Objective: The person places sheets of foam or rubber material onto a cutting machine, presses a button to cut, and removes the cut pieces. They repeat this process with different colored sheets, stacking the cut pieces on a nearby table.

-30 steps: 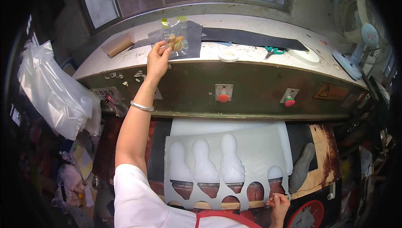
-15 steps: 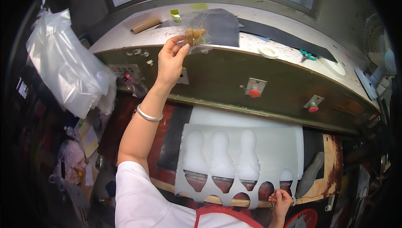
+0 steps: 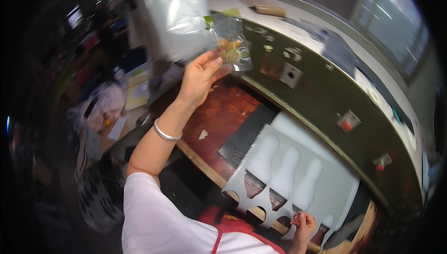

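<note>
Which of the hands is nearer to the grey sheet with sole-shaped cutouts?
The right hand is nearer, at the near edge of the sheet. The left hand is well off to its left, holding a clear plastic packet.

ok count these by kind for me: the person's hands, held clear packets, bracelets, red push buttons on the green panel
Hands (left hand, right hand): 2
Clear packet: 1
Bracelet: 1
Red push buttons: 2
Total: 6

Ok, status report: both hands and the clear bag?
Left hand raised, pinching clear bag near its lower edge. Right hand at cut-out grey sheet, contact unclear. White plastic beyond bag, no visible obstruction.
</note>
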Tool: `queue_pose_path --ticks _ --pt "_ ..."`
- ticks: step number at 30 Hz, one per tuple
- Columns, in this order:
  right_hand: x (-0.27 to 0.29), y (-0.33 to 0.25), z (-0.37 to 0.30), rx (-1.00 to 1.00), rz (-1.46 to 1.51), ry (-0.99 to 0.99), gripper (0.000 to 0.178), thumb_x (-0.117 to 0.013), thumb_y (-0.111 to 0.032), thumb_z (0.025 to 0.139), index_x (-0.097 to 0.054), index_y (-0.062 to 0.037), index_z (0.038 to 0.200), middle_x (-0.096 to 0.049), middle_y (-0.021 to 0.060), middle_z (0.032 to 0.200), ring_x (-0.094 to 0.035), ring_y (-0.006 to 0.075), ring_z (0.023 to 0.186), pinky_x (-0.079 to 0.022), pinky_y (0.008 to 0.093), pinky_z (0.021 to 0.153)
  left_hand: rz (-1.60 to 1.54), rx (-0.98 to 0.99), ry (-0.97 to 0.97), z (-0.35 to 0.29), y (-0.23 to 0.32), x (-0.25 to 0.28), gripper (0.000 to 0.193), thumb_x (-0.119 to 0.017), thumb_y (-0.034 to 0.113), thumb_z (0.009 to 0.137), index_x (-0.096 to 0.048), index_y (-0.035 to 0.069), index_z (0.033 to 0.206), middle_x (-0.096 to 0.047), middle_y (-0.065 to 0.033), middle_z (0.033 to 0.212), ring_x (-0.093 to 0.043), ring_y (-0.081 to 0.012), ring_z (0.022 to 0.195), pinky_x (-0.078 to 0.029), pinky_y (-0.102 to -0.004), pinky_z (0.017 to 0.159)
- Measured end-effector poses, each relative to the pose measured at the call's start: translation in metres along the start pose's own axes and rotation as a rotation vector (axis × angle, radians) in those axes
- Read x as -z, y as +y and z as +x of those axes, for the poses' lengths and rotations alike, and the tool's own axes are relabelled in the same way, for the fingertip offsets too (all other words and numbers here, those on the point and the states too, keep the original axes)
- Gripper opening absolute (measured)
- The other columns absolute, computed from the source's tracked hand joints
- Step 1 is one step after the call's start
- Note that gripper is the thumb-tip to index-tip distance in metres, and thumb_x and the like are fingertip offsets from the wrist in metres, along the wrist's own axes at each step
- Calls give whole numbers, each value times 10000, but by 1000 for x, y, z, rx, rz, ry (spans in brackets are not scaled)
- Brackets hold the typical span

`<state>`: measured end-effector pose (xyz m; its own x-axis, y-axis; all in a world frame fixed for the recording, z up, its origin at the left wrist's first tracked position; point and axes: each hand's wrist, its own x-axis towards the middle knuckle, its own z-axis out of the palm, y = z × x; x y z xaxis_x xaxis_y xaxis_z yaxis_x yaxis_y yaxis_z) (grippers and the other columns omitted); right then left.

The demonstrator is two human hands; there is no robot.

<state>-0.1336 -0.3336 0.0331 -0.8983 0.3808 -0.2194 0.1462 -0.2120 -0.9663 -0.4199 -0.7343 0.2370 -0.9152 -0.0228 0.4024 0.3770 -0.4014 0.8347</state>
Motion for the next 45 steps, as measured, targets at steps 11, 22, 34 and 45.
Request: queue_pose_path --ticks 11,22,34,45 --pt "-54 17 9 -165 -168 -257 204 -611 -159 902 -625 20 805 -591 42 672 -543 123 583 -430 253 521 152 -8 445 -107 81 134 263 -547 116 947 -538 11 1189 -614 -108 1113 -636 -222 945 -538 -359 853" --pt "-165 40 -10 -30 -127 -79 158 -584 -119 914 -584 26 850 -596 80 749 -560 153 629 -510 273 585 151 -65 649 -130 127 308 253 -523 100 954 -494 18 1192 -584 -111 1111 -606 -229 972 -520 -345 860" --pt "-420 116 -9 716 -755 -201 255 -642 -79 843 -603 10 1078 -527 147 1114 -557 289 997 -449 358 901 182 -30 669 -132 170 518 224 -505 77 954 -510 -11 1160 -580 -94 1093 -598 -183 930 -517 -306 841" --pt "-481 136 8 746 -1517 -267 669 -629 -376 844 -407 -38 1377 -314 299 1412 -311 447 1315 -295 503 1070 37 -14 761 -119 161 570 323 -508 131 965 -430 -19 1240 -514 -119 1172 -596 -268 1012 -513 -390 885"
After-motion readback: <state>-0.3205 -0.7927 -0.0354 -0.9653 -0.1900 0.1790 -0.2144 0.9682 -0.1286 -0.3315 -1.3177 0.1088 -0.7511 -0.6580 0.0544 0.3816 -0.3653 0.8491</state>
